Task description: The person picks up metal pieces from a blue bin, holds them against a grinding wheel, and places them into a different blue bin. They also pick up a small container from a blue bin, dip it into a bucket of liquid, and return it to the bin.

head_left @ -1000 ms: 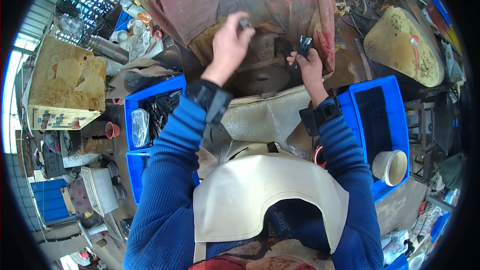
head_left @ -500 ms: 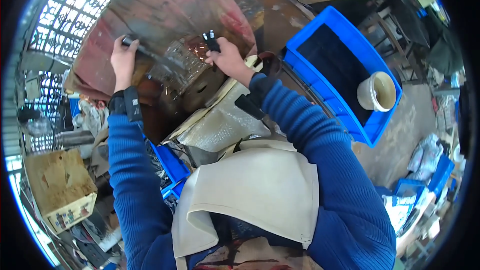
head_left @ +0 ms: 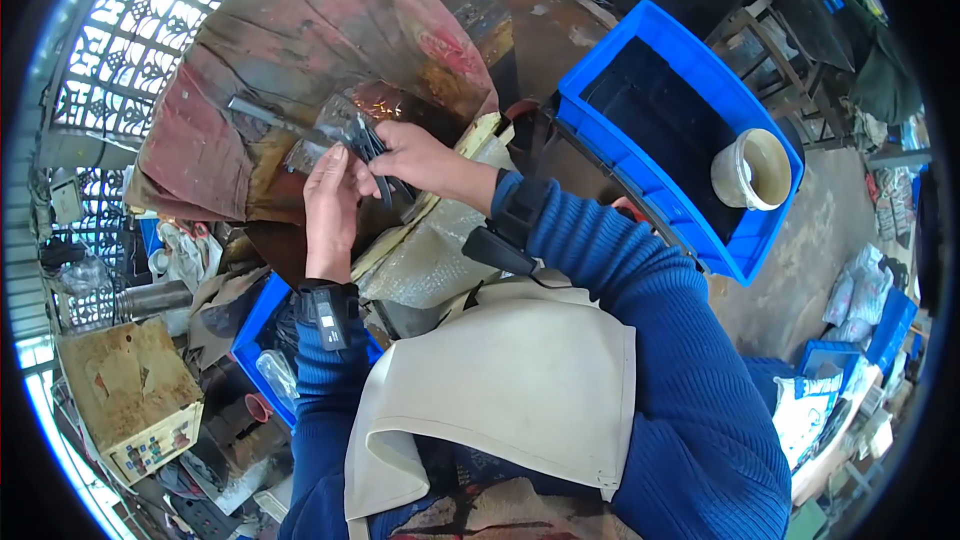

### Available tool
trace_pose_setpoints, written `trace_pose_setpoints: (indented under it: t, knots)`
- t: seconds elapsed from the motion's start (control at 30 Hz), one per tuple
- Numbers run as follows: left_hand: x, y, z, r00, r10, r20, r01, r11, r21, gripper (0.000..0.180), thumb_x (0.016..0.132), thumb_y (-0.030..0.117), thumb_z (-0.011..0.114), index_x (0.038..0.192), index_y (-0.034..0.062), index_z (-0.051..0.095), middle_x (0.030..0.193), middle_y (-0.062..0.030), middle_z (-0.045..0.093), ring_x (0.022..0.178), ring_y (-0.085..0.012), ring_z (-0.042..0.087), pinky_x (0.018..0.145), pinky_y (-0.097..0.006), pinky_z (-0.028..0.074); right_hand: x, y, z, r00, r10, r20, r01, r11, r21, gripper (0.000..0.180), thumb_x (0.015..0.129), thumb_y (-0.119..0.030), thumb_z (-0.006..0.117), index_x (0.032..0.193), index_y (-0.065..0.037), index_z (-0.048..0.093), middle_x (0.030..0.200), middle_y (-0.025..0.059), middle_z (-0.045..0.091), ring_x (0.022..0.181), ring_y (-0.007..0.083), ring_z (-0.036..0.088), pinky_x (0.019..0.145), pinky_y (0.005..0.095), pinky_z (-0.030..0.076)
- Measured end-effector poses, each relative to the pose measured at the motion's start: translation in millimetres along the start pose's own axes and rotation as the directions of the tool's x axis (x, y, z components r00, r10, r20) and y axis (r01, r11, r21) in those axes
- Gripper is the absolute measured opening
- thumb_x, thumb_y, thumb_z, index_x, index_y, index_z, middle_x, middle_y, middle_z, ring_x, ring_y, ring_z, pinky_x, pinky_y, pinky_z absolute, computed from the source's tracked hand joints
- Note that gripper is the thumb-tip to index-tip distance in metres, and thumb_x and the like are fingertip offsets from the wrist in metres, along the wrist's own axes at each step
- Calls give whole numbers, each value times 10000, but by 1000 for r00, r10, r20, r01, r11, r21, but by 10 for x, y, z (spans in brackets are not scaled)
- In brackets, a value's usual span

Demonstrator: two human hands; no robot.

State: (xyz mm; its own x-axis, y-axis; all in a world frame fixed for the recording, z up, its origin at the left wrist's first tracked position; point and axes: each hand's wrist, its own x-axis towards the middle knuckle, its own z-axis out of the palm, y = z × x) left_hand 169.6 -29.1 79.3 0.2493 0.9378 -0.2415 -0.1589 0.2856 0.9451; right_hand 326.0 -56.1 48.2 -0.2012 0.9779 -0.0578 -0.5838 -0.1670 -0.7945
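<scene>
Dark strips [head_left: 368, 144] are bunched where the two hands meet. The left hand [head_left: 337, 190] has its fingertips pressed together there; whether they pinch a strip, I cannot tell. The right hand [head_left: 418, 154] clasps the bunch; a loose grip could let strips slip. Count: one blue bin [head_left: 262, 314], several overlapping strips, another blue bin [head_left: 602, 146], one white bucket [head_left: 734, 180].

Window grille [head_left: 150, 40], patterned, upper left: is admitting daylight. Wall [head_left: 26, 270], ribbed, far left: is standing beside it. Floor [head_left: 800, 240], grey-brown, right: is catching light.
</scene>
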Motion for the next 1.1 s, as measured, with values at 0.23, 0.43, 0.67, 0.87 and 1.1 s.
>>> trace_pose_setpoints:
  t: [0.23,0.43,0.67,0.87,1.1]
  knots:
    - [-234,-121,-325,986,-88,144,122,960,-252,92,944,158,596,942,69,572,787,-42,576,660,-136,560,575,-302,489,-189,119,209,994,107,19,-108,992,61,122,815,-3,600,918,46,558,845,166,661,693,246,687,606,324,553]
    - [-570,-9,-415,962,-22,-272,-126,848,-515,47,941,142,596,932,120,555,840,3,586,696,-109,569,640,-294,495,-384,83,248,999,30,30,-27,996,-90,172,881,-37,598,1030,37,552,993,184,672,813,229,685,695,322,564]
    - [-622,-39,-365,993,-37,-115,-17,900,-435,52,939,156,611,961,123,578,835,28,617,727,-81,593,698,-252,507,-463,96,243,986,165,-10,-165,986,-10,243,885,-38,603,1105,28,524,1031,158,665,838,217,677,731,346,571]
    - [-721,-90,-300,996,-27,-87,-2,949,-315,63,942,158,612,980,108,612,842,26,634,732,-64,596,685,-216,496,-479,155,360,989,146,12,-145,986,-83,247,901,-42,588,1134,8,522,1050,123,656,875,212,675,751,348,573]
    - [-714,-177,-261,991,-15,-135,-17,973,-229,110,939,153,616,1021,87,650,883,24,653,765,-48,592,695,-208,490,-544,132,374,985,169,26,-167,985,-49,243,919,-42,561,1155,6,532,1054,118,656,897,210,671,744,339,569]
